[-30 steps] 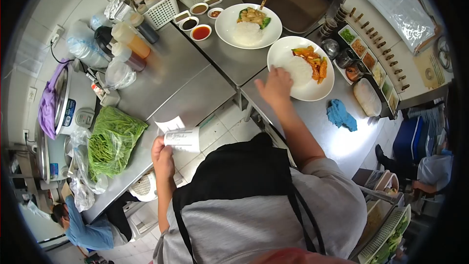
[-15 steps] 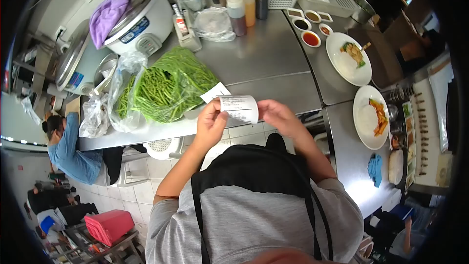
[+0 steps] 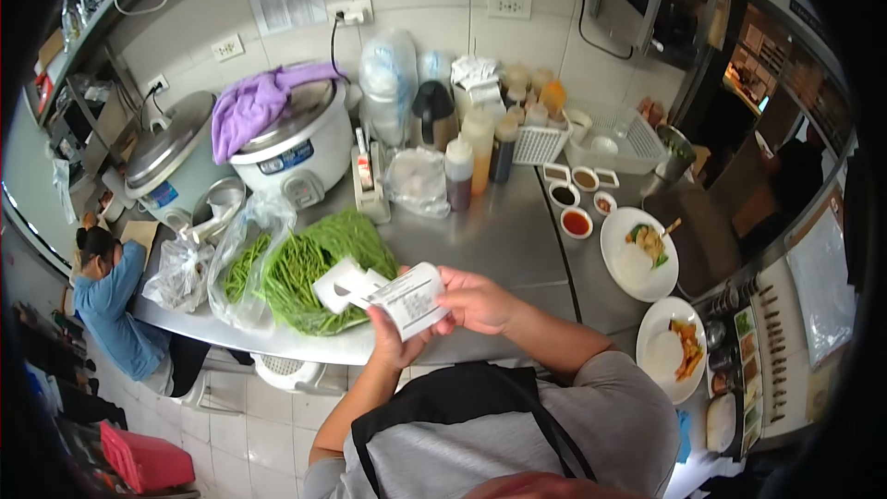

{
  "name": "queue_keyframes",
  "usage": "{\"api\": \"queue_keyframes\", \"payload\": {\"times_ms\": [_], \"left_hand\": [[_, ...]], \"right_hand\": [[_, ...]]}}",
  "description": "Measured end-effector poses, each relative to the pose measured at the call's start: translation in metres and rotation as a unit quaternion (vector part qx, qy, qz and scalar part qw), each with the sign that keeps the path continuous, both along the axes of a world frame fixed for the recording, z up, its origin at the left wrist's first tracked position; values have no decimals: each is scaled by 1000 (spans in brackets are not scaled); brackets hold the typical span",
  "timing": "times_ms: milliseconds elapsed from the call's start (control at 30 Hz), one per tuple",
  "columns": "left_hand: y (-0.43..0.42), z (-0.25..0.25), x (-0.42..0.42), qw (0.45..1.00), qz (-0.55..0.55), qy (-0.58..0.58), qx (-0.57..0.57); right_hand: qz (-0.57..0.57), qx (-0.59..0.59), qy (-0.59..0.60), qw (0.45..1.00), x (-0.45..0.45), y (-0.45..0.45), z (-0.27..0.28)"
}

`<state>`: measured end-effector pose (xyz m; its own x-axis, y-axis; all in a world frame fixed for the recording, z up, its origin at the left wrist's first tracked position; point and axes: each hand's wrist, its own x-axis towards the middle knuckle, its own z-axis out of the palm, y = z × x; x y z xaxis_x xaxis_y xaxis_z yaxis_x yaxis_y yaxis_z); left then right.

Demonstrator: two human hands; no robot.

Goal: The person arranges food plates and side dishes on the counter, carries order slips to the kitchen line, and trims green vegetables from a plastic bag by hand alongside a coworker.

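A curled, printed paper receipt (image 3: 407,303) is held over the front of the steel counter. My left hand (image 3: 395,344) grips its lower left edge. My right hand (image 3: 473,301) pinches its right side, the thumb lying on the printed face. Another white paper strip (image 3: 340,283) sticks out to the left of the receipt, curling over the greens; whether it is joined to the receipt I cannot tell. Just left of my hands lies a clear plastic bag of long green vegetable stalks (image 3: 309,268).
Behind stand rice cookers (image 3: 297,152), sauce bottles (image 3: 459,174) and a stapler-like device (image 3: 370,187). On the right are sauce dishes (image 3: 577,223) and two plates of food (image 3: 617,263) (image 3: 654,379). A person in a blue top (image 3: 115,300) leans on the counter at left.
My head view has tilted up, showing more wall. The receipt has turned, and my right hand has come in from beside it to hold its right side. More of the second strip shows.
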<state>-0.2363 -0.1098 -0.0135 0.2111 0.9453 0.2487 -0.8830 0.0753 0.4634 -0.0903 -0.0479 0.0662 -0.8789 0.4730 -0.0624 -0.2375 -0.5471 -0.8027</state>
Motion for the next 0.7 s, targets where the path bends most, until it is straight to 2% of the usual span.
{"api": "queue_keyframes", "payload": {"times_ms": [67,133,167,200,267,300,333,433,467,500,533,567,600,667,700], "left_hand": [[9,32,-6,980,194,24,-38],[21,31,-24,939,301,122,-111],[22,40,-28,939,317,85,-105],[25,52,-25,903,405,68,-124],[20,50,-31,892,406,158,-118],[19,54,-27,888,419,162,-103],[19,56,-26,886,422,159,-110],[15,51,-19,874,439,145,-149],[13,49,-16,869,440,165,-156],[10,48,-15,862,442,186,-163],[6,45,-14,855,444,208,-170],[2,39,-15,849,448,224,-166],[-7,32,-17,837,451,248,-184],[-28,15,-20,812,452,294,-222],[-43,6,-22,799,474,283,-238]], "right_hand": [[40,97,-57,993,1,13,14],[78,224,-127,963,6,31,31],[42,349,-127,928,4,40,33],[1,541,-182,821,6,60,32],[-5,734,-348,583,4,107,63],[-27,635,-332,697,4,128,91],[-121,731,-330,585,6,155,122],[-382,721,-277,507,4,240,229],[-501,728,-211,417,5,249,270],[-534,716,-131,429,9,292,303],[-609,717,7,340,9,310,328],[-474,654,163,567,19,365,353],[-291,527,303,738,26,411,367],[-509,542,175,646,18,406,371],[-526,536,136,646,15,404,375]]}}
